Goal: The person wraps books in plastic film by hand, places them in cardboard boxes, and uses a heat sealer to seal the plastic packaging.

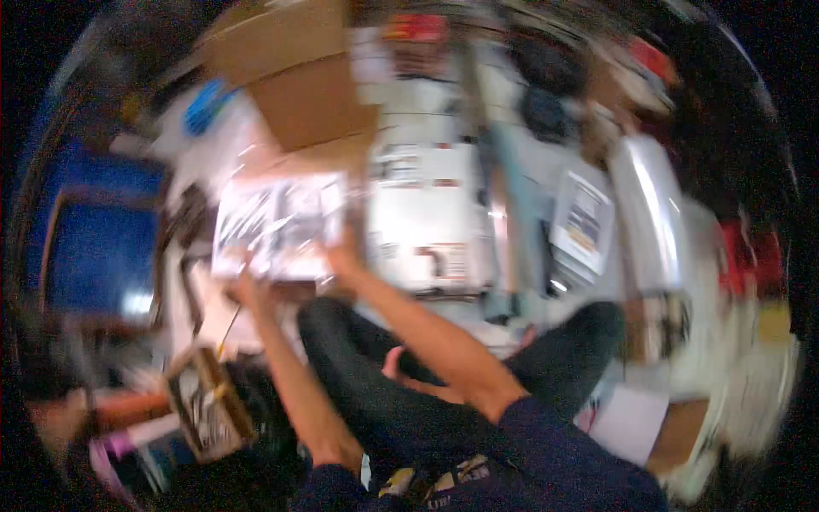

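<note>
Just past the folded legs in dark trousers (pixel 367 418), straight to the action: a flat, rectangular, white-and-dark pack in clear, glossy plastic (pixel 277 224). At its near left edge, the left hand (pixel 242 285); at the near right corner, the right hand (pixel 343 258). Both apparently grasping the pack, though too smeared for a count of fingers. Raised or resting? Impossible to tell through this blur.

Now for the danger! Slick film, held only along the near side, with no hand under the far edge: could droop there, or slide loose under an uneven pull. Could also crease or split from too hard a pinch. And right behind, the large, open, brown cardboard box (pixel 311 102) (touching or just short of it, hard to say): could snag a corner on a flap. Careful on the right, too! Just beside the right forearm, a white, flat, rectangular carton with black and orange-brown printing (pixel 420 222): could get knocked by a wide swing.
</note>
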The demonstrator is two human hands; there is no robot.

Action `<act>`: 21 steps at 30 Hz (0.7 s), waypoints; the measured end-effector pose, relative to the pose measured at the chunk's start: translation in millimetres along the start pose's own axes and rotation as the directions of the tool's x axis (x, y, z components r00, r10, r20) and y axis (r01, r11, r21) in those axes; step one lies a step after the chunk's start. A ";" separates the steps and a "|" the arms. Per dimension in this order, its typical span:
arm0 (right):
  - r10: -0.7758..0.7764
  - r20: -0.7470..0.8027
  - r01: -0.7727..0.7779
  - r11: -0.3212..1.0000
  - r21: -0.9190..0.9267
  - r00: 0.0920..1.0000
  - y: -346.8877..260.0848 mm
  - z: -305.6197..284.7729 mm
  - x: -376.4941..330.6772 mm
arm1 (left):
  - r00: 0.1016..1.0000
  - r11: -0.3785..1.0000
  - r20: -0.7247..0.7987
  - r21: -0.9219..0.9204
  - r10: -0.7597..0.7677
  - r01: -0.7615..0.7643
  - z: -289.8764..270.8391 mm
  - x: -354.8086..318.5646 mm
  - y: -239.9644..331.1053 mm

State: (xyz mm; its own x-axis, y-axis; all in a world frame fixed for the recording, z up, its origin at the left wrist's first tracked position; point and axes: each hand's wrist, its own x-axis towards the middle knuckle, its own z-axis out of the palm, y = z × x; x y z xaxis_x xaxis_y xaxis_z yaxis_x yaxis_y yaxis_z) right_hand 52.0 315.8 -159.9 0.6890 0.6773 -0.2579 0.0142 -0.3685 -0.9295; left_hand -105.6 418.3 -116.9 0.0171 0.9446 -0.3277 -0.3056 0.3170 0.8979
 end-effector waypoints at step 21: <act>-0.389 -0.823 -0.824 0.223 -0.520 0.414 25.2 -629.5 -544.4 | 0.600 0.219 0.551 0.604 0.580 -0.766 0.4 -74.6 -30.7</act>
State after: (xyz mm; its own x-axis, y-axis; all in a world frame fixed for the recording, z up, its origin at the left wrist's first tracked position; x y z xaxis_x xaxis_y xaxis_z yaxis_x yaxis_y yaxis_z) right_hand 133.3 -463.0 123.0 0.8758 -0.1004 0.4722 -0.1881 -0.9718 0.1422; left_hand -97.0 338.1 -119.8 0.3576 0.7974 0.4860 0.4951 -0.6032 0.6253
